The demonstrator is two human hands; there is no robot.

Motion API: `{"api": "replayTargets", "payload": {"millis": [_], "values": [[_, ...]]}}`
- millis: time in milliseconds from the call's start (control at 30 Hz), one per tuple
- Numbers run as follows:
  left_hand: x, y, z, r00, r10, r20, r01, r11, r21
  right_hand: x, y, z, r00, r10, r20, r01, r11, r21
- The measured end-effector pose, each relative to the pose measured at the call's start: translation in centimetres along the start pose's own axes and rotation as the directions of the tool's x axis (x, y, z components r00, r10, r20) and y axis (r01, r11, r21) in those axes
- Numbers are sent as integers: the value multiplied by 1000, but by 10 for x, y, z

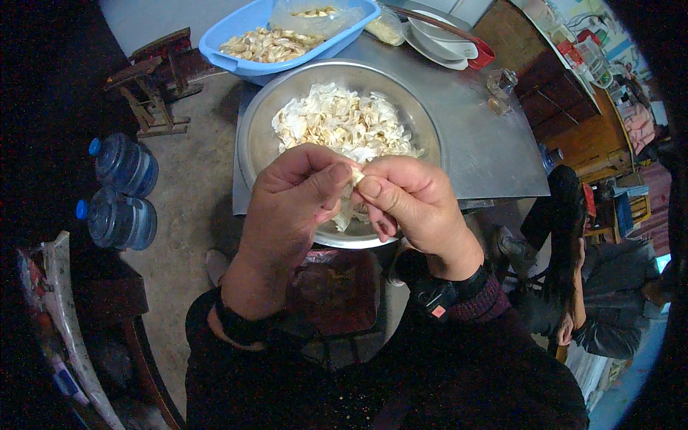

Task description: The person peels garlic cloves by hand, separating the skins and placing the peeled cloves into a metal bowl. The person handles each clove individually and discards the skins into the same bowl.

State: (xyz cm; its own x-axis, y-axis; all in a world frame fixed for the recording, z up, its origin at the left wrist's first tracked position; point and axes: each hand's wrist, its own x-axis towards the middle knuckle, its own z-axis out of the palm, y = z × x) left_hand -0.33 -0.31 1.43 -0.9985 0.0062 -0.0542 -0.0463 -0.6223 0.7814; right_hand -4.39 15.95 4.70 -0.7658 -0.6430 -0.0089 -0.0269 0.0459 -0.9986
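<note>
Between the fingertips of both hands is a small pale garlic clove (356, 176), mostly covered by the fingers. My left hand (298, 201) pinches it from one side with thumb and forefinger. My right hand (416, 201) grips it from the other, thumb on top. Both hands are over the near part of a wide stainless steel basin (427, 115). Papery garlic skins (344, 121), white and tan, heap up in this basin; whether cloves lie among them I cannot tell. Behind it, a blue plastic basin (352, 35) holds a pile of unpeeled garlic cloves (271, 45).
The basins stand on a metal table (473, 156). White bowls (435, 40), a red ladle (482, 54) and a clear glass vessel (502, 80) are farther back. Large water bottles (126, 164) and a wooden stool (153, 97) stand left. A person (607, 290) sits at right.
</note>
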Motion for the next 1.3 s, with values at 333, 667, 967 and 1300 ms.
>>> {"api": "replayTargets", "payload": {"millis": [333,667,967,1300], "values": [[-1,-5,2,992,62,109,-45,987,-157,1,2,-1,988,82,133,-136,870,474],[4,-8,4,995,52,-81,-55,998,-44,5,9,3,969,-31,-244,41,998,38],[2,-11,7,1000,18,11,-17,995,-103,7,16,0,949,-164,-267,110,972,-208],[0,-9,11,996,49,-76,-33,981,191,9,18,4,911,-232,-341,121,941,-315]]}}
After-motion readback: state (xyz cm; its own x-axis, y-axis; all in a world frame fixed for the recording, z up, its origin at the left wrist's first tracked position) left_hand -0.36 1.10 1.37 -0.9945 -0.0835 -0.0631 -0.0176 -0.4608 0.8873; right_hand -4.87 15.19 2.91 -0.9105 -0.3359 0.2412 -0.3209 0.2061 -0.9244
